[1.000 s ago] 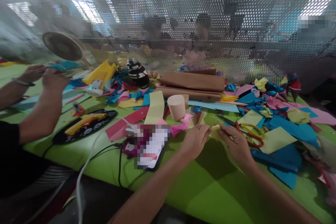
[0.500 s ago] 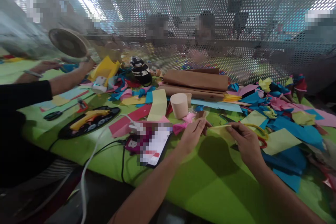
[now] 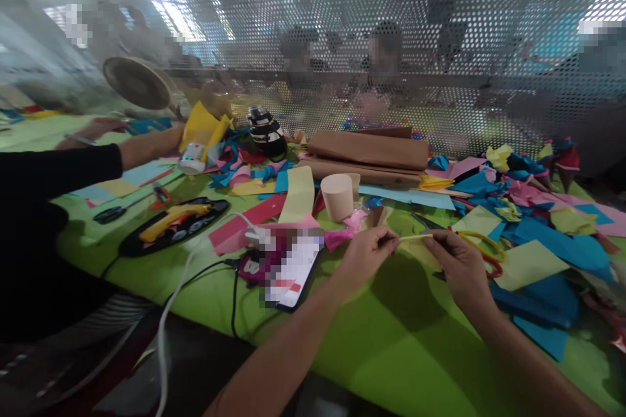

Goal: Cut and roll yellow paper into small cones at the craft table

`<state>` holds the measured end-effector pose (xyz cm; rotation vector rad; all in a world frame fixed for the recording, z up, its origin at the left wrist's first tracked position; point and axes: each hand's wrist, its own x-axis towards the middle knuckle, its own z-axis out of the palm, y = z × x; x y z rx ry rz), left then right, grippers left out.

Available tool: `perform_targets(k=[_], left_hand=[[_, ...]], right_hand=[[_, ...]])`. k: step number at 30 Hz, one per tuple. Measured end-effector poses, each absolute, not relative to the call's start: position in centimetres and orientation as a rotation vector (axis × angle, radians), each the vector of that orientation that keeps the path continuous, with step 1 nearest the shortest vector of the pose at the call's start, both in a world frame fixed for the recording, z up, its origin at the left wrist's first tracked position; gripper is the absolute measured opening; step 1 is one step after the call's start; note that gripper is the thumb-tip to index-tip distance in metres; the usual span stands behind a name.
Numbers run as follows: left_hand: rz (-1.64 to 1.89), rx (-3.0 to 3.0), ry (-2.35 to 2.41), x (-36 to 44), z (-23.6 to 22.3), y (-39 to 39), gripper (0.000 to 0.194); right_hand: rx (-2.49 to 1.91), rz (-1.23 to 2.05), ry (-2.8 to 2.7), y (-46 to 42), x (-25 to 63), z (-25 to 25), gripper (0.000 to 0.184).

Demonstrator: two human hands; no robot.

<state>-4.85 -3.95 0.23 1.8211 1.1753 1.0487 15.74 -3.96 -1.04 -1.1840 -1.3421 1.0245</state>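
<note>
A small piece of yellow paper (image 3: 415, 238) is stretched between my two hands above the green table, seen nearly edge-on. My left hand (image 3: 369, 251) pinches its left end. My right hand (image 3: 457, 264) holds its right end between thumb and fingers. Just behind my left hand are a pink paper piece (image 3: 341, 238) and a cream paper cup shape (image 3: 337, 197). To the right of my right hand lie scissors (image 3: 493, 265) with yellow and red handles, partly hidden by the hand, beside a pale yellow sheet (image 3: 533, 264).
A phone (image 3: 296, 273) and a purple box with cables (image 3: 254, 267) lie left of my forearm. A black tray holds a yellow glue gun (image 3: 171, 221). Brown paper rolls (image 3: 366, 148) sit before a perforated screen (image 3: 440, 91). At left, a co-worker's arm (image 3: 151, 146) reaches over the table.
My left hand has moved right and now grips the yellow paper's left end, which was free before. The paper has turned edge-on. The view has shifted slightly.
</note>
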Motion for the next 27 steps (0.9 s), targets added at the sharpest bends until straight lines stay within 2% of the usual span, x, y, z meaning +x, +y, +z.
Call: perform_targets(k=[6,9,14,17,27], left_hand=[[0.763,2.228,1.251,-4.3,0.9,-4.4,0.026],[0.709,2.215,1.247,-3.9,0.4,-4.6,0.030],[0.990,1.936,1.340,-4.2,-0.1,-4.4,0.034],[1.113,1.843,1.333,-4.4,0.1,-4.4,0.034],[1.190,1.792,1.267,-4.2,-0.4,-4.5,0.030]], right_hand=[[-1.173,0.710,-1.674,-4.4,15.3,-0.3,0.018],[-1.142,0.716,-1.731,-4.7,14.9,-0.2,0.018],[-1.156,0.937,-1.637,-4.7,14.8,-0.1,0.025],[-1.170,0.956,-1.625,-4.8,15.0,0.1,0.026],[-1.136,0.988,-1.548,-5.1,15.0,0.1,0.029]])
